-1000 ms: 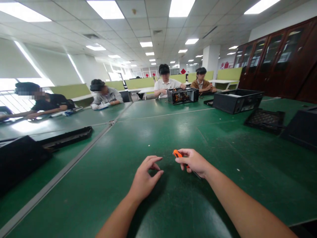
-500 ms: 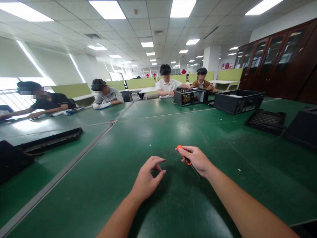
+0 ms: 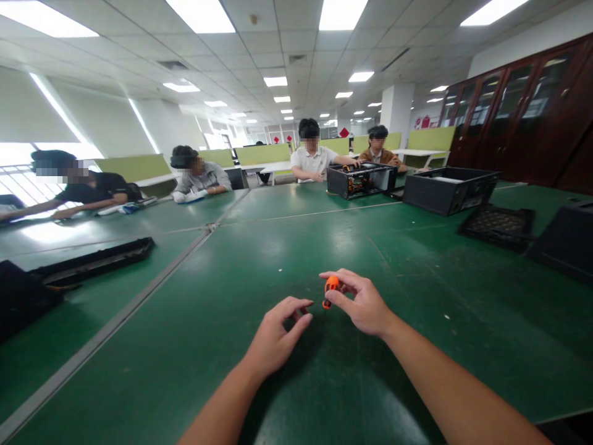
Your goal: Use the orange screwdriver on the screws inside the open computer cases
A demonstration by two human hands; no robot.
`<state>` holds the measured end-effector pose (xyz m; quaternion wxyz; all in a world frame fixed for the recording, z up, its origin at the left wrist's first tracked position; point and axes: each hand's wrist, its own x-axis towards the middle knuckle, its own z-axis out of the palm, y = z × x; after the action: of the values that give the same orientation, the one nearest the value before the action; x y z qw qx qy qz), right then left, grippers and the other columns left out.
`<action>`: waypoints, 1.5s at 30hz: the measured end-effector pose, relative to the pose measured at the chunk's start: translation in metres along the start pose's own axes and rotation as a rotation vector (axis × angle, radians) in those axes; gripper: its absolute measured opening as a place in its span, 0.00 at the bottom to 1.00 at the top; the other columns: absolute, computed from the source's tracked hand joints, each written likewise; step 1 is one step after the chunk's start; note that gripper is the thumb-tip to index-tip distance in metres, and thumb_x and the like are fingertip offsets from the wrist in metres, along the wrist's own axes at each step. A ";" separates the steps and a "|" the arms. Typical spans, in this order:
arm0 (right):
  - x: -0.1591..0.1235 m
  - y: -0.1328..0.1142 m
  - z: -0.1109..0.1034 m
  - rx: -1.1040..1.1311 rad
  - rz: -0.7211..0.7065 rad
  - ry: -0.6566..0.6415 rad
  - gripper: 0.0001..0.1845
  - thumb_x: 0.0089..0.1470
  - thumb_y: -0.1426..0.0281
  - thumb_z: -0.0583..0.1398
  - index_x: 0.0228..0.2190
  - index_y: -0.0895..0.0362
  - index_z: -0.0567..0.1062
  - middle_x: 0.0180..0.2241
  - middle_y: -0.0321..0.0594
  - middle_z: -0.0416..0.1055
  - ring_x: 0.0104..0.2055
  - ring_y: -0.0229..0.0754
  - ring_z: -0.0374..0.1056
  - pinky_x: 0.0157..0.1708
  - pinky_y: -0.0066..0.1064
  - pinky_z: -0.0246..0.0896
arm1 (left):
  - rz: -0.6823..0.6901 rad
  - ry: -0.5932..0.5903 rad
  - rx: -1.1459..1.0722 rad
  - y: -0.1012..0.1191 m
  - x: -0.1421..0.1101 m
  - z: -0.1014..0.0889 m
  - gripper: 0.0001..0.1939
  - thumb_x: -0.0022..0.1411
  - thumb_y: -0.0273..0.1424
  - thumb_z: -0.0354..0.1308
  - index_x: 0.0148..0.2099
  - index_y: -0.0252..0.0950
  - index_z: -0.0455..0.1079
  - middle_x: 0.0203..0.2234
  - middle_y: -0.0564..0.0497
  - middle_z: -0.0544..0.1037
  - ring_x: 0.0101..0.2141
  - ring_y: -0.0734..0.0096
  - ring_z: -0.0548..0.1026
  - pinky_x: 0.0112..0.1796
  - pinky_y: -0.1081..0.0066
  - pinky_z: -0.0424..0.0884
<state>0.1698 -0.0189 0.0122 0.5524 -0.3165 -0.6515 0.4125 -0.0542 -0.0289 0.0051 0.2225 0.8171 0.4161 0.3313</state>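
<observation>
A screwdriver (image 3: 332, 285) with an orange and black handle is held by my right hand (image 3: 364, 303), thumb on one side and fingers on the other. Its handle points up, and the shaft below is mostly too faint to make out. Just left of it, my left hand (image 3: 282, 330) hovers with thumb and forefinger curved but apart. Nothing shows between those fingertips. Both hands are over the green tabletop (image 3: 222, 334), a small gap separating the left fingertips from the screwdriver.
Across the table a person (image 3: 310, 151) touches an open computer case (image 3: 356, 180). Another black case (image 3: 449, 190) and dark panels (image 3: 498, 225) lie to the right. A long black panel (image 3: 99, 259) is at left. Other people sit along the far side.
My right hand has turned the screwdriver from slanting back under the palm to nearly upright, handle up, and shifted it slightly left. The left hand has barely moved.
</observation>
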 end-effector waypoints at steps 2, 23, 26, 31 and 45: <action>-0.002 -0.002 0.001 -0.039 -0.027 -0.008 0.16 0.55 0.64 0.64 0.46 0.53 0.79 0.35 0.37 0.68 0.35 0.39 0.64 0.38 0.31 0.62 | -0.005 -0.005 0.002 0.000 0.000 0.000 0.12 0.66 0.34 0.55 0.51 0.41 0.72 0.36 0.51 0.77 0.34 0.70 0.75 0.41 0.67 0.72; -0.004 -0.009 0.002 -0.178 -0.138 0.035 0.15 0.58 0.64 0.62 0.46 0.54 0.78 0.34 0.37 0.67 0.35 0.40 0.64 0.39 0.31 0.62 | 0.002 -0.048 0.036 -0.002 -0.001 0.001 0.13 0.66 0.34 0.55 0.51 0.42 0.72 0.34 0.51 0.76 0.34 0.70 0.74 0.40 0.67 0.71; -0.005 -0.008 0.002 -0.183 -0.147 0.062 0.16 0.58 0.63 0.62 0.47 0.53 0.77 0.35 0.37 0.67 0.36 0.40 0.65 0.40 0.32 0.62 | -0.002 -0.048 0.038 -0.002 -0.001 0.001 0.12 0.65 0.33 0.56 0.50 0.41 0.72 0.34 0.51 0.76 0.33 0.69 0.74 0.40 0.67 0.71; -0.006 -0.007 0.001 -0.187 -0.155 0.111 0.18 0.60 0.62 0.61 0.50 0.54 0.75 0.35 0.38 0.66 0.36 0.40 0.64 0.40 0.31 0.63 | 0.001 -0.064 0.039 -0.002 -0.002 0.002 0.12 0.65 0.32 0.55 0.51 0.41 0.71 0.35 0.51 0.76 0.34 0.70 0.74 0.40 0.67 0.71; -0.005 -0.004 -0.001 -0.205 -0.225 0.155 0.16 0.59 0.65 0.62 0.49 0.54 0.76 0.33 0.36 0.66 0.34 0.38 0.63 0.37 0.31 0.62 | 0.000 -0.088 0.040 -0.003 -0.003 0.001 0.13 0.65 0.31 0.56 0.51 0.40 0.71 0.34 0.51 0.75 0.34 0.70 0.73 0.40 0.67 0.70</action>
<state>0.1714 -0.0244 0.0134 0.6087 -0.3273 -0.6768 0.2537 -0.0559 -0.0294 0.0013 0.2241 0.8351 0.4127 0.2866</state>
